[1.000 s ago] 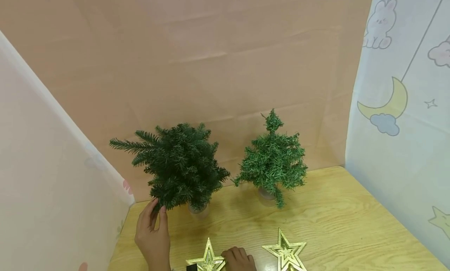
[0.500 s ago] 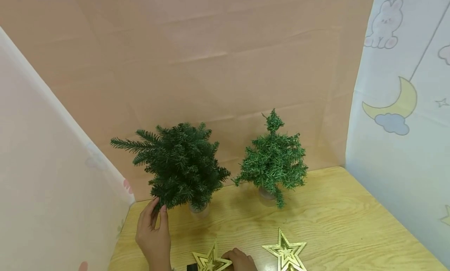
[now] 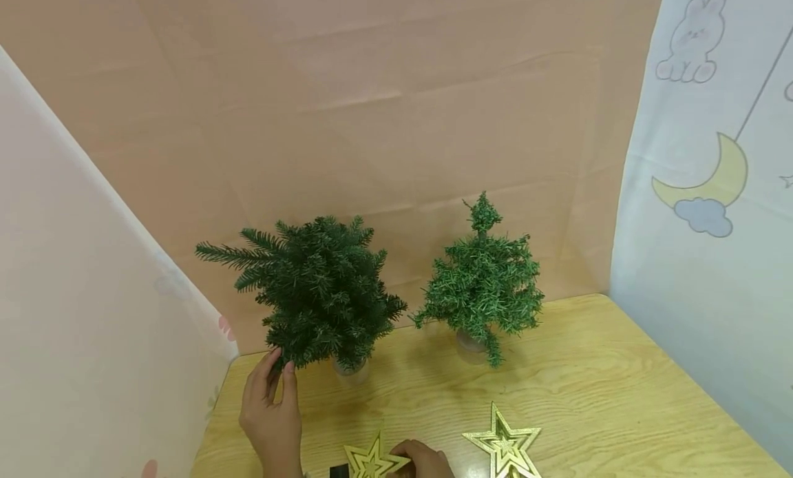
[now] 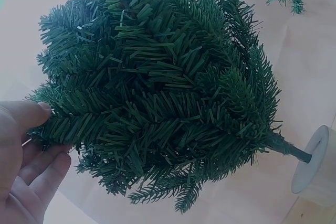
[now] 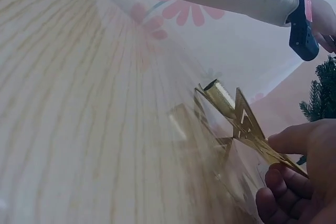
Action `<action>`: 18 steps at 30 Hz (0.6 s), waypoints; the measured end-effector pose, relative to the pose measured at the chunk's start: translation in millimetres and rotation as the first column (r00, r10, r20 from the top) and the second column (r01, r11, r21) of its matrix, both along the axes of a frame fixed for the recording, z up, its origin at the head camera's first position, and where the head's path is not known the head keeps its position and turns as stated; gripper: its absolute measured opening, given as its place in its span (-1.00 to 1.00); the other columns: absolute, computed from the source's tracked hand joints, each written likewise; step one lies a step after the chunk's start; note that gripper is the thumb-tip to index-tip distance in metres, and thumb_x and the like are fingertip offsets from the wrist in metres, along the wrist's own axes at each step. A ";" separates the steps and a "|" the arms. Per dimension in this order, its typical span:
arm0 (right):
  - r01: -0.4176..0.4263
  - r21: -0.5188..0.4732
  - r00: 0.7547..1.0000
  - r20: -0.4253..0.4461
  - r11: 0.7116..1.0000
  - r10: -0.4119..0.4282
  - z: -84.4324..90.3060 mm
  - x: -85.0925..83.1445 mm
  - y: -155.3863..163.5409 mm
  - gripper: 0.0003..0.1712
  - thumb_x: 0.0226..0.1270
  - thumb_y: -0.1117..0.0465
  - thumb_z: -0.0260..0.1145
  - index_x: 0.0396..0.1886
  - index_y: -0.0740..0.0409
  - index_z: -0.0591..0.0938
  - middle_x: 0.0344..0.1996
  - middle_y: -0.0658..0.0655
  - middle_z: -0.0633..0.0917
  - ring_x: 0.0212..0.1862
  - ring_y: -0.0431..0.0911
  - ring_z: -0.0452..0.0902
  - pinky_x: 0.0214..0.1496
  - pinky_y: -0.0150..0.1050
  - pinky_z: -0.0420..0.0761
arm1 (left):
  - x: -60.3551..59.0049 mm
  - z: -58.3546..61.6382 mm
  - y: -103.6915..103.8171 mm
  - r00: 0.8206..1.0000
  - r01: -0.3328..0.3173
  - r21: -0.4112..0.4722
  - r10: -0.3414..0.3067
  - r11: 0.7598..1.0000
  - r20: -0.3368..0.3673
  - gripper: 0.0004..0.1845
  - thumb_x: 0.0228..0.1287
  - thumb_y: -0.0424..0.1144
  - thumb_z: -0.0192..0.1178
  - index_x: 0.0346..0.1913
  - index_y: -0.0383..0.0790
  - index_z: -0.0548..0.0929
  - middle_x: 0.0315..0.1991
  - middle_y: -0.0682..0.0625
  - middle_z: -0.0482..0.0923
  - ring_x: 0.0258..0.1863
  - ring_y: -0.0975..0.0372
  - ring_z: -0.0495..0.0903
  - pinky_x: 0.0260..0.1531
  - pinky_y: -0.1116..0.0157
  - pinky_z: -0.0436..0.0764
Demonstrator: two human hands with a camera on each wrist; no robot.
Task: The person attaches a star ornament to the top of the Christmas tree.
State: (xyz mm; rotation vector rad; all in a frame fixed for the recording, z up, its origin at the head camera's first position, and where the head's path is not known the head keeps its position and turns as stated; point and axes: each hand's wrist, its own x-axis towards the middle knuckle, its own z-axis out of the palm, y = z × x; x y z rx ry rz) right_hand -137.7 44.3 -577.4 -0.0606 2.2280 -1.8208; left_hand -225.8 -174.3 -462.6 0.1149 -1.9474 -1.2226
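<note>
Fingers of the left hand (image 3: 270, 416) pinch a low branch of the dark tree (image 3: 316, 295), steadying it, while the right hand (image 3: 423, 461) (in front of that tree) grips 1 gold star (image 3: 372, 459), tilted off the table (image 3: 619, 395).

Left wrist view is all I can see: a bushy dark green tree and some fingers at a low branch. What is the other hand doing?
Observer: The right hand pinches a gold star by one point, its far points lifted off the wooden table.
Operator: Is that the only star?
Observer: No, a second gold star lies flat on the table to its right, untouched.
Operator: And the greenery at the top of my picture?
Observer: That is a smaller, lighter green tree standing upright to the right of yours.
</note>
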 end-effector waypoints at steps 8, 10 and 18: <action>-0.002 -0.184 0.996 0.082 0.983 0.017 0.1 -0.5 -2.8 -0.40 -0.09 -0.03 0.46 -0.07 0.17 0.53 -0.45 0.05 0.64 -0.42 -0.06 0.56 -0.45 -0.22 0.58 | -0.3 -1.4 -1.4 1.000 -0.008 -0.027 0.008 1.000 -0.002 -0.63 0.16 -0.20 0.23 0.05 0.20 0.56 -0.02 0.23 0.51 -0.01 0.39 0.47 -0.14 0.63 0.46; -0.013 -0.160 0.998 0.057 0.987 0.023 -1.3 -2.7 -2.5 -0.47 0.02 -0.04 0.40 -0.07 0.15 0.53 -0.45 0.03 0.63 -0.42 -0.09 0.56 -0.46 -0.25 0.58 | -0.3 -1.2 -1.8 1.000 -0.009 -0.034 0.009 0.999 -0.006 -0.63 0.16 -0.21 0.23 0.05 0.19 0.56 -0.01 0.21 0.51 -0.01 0.39 0.47 -0.13 0.63 0.46; -0.003 -0.056 0.999 -0.037 0.998 0.001 -5.1 -10.7 -1.8 -0.64 0.23 -0.02 0.22 -0.04 0.02 0.54 -0.48 -0.03 0.61 -0.45 -0.13 0.54 -0.53 -0.28 0.56 | 1.7 3.3 0.2 1.000 0.000 -0.028 0.000 1.000 0.005 -0.63 0.16 -0.20 0.23 0.05 0.19 0.56 -0.01 0.23 0.50 0.01 0.38 0.46 -0.13 0.63 0.46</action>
